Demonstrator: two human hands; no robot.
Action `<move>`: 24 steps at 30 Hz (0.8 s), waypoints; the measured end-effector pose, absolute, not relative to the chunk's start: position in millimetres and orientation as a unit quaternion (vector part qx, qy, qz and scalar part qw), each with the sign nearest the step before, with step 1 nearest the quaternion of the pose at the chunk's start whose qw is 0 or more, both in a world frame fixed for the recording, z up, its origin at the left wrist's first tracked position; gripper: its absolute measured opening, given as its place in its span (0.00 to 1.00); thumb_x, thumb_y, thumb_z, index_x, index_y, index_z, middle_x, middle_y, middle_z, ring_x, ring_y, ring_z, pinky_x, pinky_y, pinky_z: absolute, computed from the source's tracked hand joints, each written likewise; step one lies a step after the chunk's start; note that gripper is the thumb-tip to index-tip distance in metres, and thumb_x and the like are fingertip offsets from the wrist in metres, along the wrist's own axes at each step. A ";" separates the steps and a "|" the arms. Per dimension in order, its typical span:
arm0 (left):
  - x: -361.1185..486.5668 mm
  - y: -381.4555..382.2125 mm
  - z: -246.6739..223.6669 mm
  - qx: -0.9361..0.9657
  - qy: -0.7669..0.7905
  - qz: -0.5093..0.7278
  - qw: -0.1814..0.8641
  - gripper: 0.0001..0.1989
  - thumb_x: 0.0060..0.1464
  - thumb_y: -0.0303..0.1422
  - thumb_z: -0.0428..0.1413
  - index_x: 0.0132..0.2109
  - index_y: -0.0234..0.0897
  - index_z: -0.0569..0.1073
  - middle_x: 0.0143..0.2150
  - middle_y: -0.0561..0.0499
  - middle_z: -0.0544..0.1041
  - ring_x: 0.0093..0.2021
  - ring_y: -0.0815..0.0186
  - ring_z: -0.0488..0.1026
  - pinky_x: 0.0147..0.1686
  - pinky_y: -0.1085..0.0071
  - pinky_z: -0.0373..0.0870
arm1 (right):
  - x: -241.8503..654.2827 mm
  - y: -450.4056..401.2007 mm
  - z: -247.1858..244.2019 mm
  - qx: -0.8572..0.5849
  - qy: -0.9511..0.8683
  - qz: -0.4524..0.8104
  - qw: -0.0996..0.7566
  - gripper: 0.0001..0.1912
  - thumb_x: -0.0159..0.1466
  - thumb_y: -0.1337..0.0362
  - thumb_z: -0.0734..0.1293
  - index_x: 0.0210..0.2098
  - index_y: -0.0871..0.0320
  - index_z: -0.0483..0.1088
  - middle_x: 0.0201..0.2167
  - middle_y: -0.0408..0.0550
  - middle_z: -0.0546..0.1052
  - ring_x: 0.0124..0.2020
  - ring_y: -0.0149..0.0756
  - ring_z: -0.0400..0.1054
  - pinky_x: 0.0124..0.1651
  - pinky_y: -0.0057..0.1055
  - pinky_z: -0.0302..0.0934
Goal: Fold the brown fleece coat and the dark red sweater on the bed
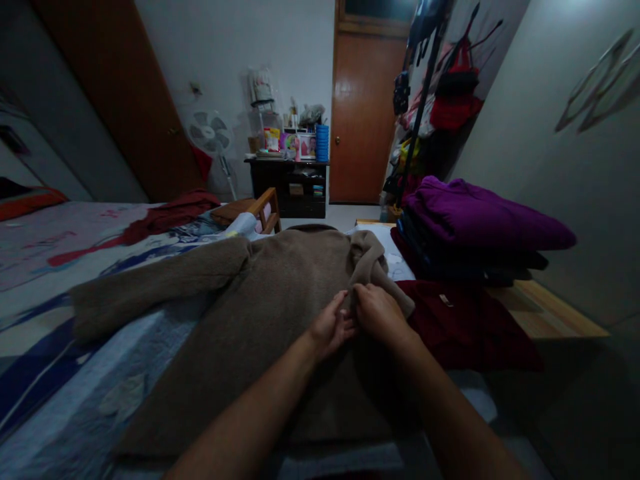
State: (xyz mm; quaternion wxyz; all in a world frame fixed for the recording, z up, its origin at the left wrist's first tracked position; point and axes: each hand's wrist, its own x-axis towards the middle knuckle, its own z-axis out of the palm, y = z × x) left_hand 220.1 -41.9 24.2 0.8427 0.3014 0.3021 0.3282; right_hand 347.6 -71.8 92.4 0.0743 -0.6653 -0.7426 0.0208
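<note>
A brown-grey coat lies spread out in front of me, with one sleeve stretched to the left across the bed. Its other sleeve is bunched and folded in over the coat's right side. My right hand is closed, its fingers pinching the cloth of that folded sleeve. Close beside it, my left hand is turned partly palm up at the sleeve's edge. Its thumb and loosely curled fingers are apart, with no cloth plainly between them.
To the right, a dark red garment lies beside a stack of dark folded clothes topped by a purple garment. A wooden bed rail rises beyond the coat. Farther back stand a fan and a dark cabinet.
</note>
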 end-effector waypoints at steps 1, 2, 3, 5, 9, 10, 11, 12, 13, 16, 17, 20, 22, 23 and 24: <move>225.2 -41.5 25.7 0.270 0.270 0.321 0.867 0.25 0.61 0.49 0.48 0.59 0.41 0.64 0.40 0.46 0.77 0.37 0.62 0.77 0.38 0.67 0.71 | 347.7 -76.6 86.5 -0.633 -0.769 0.051 0.073 0.14 0.63 0.70 0.60 0.47 0.61 0.70 0.43 0.55 0.76 0.46 0.43 0.70 0.46 0.34 0.60; 229.3 -41.6 27.0 0.249 0.247 0.319 0.881 0.25 0.61 0.48 0.49 0.59 0.38 0.65 0.39 0.46 0.78 0.36 0.61 0.77 0.37 0.67 0.71 | 349.6 -82.6 81.8 -0.601 -0.791 0.078 0.081 0.14 0.62 0.69 0.61 0.47 0.60 0.70 0.45 0.55 0.76 0.48 0.42 0.69 0.49 0.34 0.60; 232.4 -41.9 28.1 0.235 0.239 0.325 0.884 0.25 0.60 0.46 0.51 0.59 0.37 0.65 0.39 0.46 0.78 0.35 0.61 0.77 0.36 0.67 0.71 | 352.9 -89.6 78.4 -0.576 -0.806 0.098 0.101 0.14 0.62 0.69 0.61 0.47 0.60 0.70 0.47 0.54 0.75 0.50 0.41 0.68 0.52 0.34 0.60; 236.6 -43.0 29.6 0.220 0.271 0.365 0.863 0.30 0.56 0.40 0.58 0.62 0.39 0.60 0.39 0.48 0.78 0.34 0.63 0.76 0.35 0.68 0.72 | 362.4 -106.8 74.9 -0.558 -0.808 0.105 0.160 0.17 0.62 0.70 0.62 0.51 0.60 0.69 0.51 0.53 0.73 0.54 0.40 0.66 0.56 0.34 0.58; 241.6 -42.8 30.6 0.241 0.368 0.407 0.801 0.47 0.46 0.23 0.61 0.67 0.47 0.47 0.37 0.53 0.76 0.27 0.69 0.73 0.29 0.72 0.71 | 383.0 -147.6 72.8 -0.630 -0.747 0.030 0.210 0.19 0.62 0.67 0.62 0.53 0.59 0.67 0.54 0.56 0.70 0.56 0.45 0.63 0.58 0.41 0.58; 242.6 -41.4 31.1 0.249 0.375 0.406 0.796 0.47 0.44 0.21 0.59 0.67 0.46 0.48 0.36 0.53 0.76 0.26 0.70 0.73 0.28 0.73 0.70 | 387.0 -157.5 71.7 -0.653 -0.729 0.011 0.205 0.18 0.62 0.66 0.62 0.52 0.59 0.67 0.54 0.57 0.70 0.55 0.47 0.63 0.57 0.42 0.59; 243.3 -39.4 31.7 0.251 0.378 0.410 0.792 0.45 0.44 0.19 0.58 0.67 0.44 0.50 0.36 0.52 0.75 0.26 0.70 0.73 0.28 0.73 0.70 | 390.2 -166.8 70.0 -0.674 -0.712 -0.003 0.196 0.18 0.63 0.65 0.62 0.53 0.59 0.67 0.53 0.57 0.70 0.53 0.48 0.64 0.56 0.43 0.59; 243.6 -36.8 32.5 0.247 0.378 0.420 0.787 0.43 0.43 0.18 0.56 0.66 0.43 0.52 0.36 0.51 0.75 0.26 0.70 0.73 0.29 0.74 0.71 | 392.7 -175.2 67.8 -0.691 -0.699 -0.008 0.184 0.19 0.63 0.64 0.63 0.53 0.60 0.66 0.52 0.58 0.70 0.52 0.49 0.65 0.55 0.43 0.60; 243.2 -33.6 33.2 0.238 0.380 0.431 0.783 0.41 0.43 0.17 0.55 0.65 0.42 0.54 0.36 0.51 0.76 0.27 0.69 0.74 0.29 0.73 0.71 | 394.3 -182.6 65.2 -0.705 -0.689 -0.003 0.167 0.21 0.63 0.62 0.63 0.55 0.61 0.65 0.51 0.59 0.71 0.50 0.49 0.66 0.53 0.43 0.61; 236.9 -21.9 33.2 0.198 0.380 0.458 0.779 0.36 0.46 0.17 0.52 0.63 0.41 0.58 0.35 0.50 0.76 0.28 0.68 0.76 0.30 0.72 0.73 | 393.8 -197.4 56.4 -0.726 -0.677 0.051 0.114 0.28 0.63 0.58 0.63 0.60 0.63 0.60 0.47 0.59 0.72 0.47 0.49 0.68 0.50 0.42 0.63; 233.0 -18.0 31.9 0.183 0.374 0.463 0.782 0.33 0.48 0.18 0.51 0.61 0.41 0.59 0.34 0.51 0.76 0.27 0.67 0.76 0.30 0.71 0.74 | 391.9 -199.7 53.5 -0.725 -0.678 0.068 0.100 0.30 0.63 0.58 0.64 0.61 0.64 0.58 0.47 0.59 0.72 0.47 0.49 0.68 0.50 0.41 0.63; 217.5 -9.9 23.5 0.144 0.344 0.484 0.792 0.24 0.53 0.20 0.49 0.56 0.41 0.64 0.31 0.53 0.76 0.27 0.67 0.76 0.30 0.69 0.75 | 383.2 -200.2 46.6 -0.713 -0.690 0.090 0.080 0.32 0.62 0.65 0.62 0.64 0.65 0.55 0.49 0.60 0.72 0.50 0.47 0.68 0.51 0.39 0.62; 206.2 -9.4 16.2 0.120 0.339 0.493 0.792 0.18 0.56 0.22 0.49 0.52 0.40 0.67 0.30 0.53 0.77 0.27 0.66 0.77 0.31 0.68 0.76 | 377.0 -197.4 43.6 -0.703 -0.701 0.091 0.080 0.32 0.60 0.71 0.59 0.65 0.64 0.55 0.51 0.60 0.71 0.51 0.45 0.68 0.53 0.36 0.61; 200.9 -11.0 12.7 0.112 0.339 0.489 0.796 0.15 0.57 0.23 0.49 0.51 0.39 0.68 0.30 0.52 0.77 0.27 0.66 0.77 0.31 0.67 0.77 | 374.3 -195.7 42.4 -0.699 -0.705 0.092 0.081 0.33 0.60 0.73 0.59 0.65 0.64 0.55 0.51 0.60 0.71 0.51 0.44 0.68 0.53 0.36 0.61; 195.9 -13.8 9.7 0.110 0.337 0.480 0.803 0.13 0.58 0.26 0.50 0.50 0.38 0.69 0.31 0.51 0.77 0.28 0.65 0.77 0.33 0.65 0.77 | 372.3 -194.1 41.4 -0.695 -0.708 0.093 0.083 0.33 0.59 0.74 0.58 0.65 0.64 0.56 0.52 0.59 0.71 0.51 0.43 0.67 0.54 0.35 0.60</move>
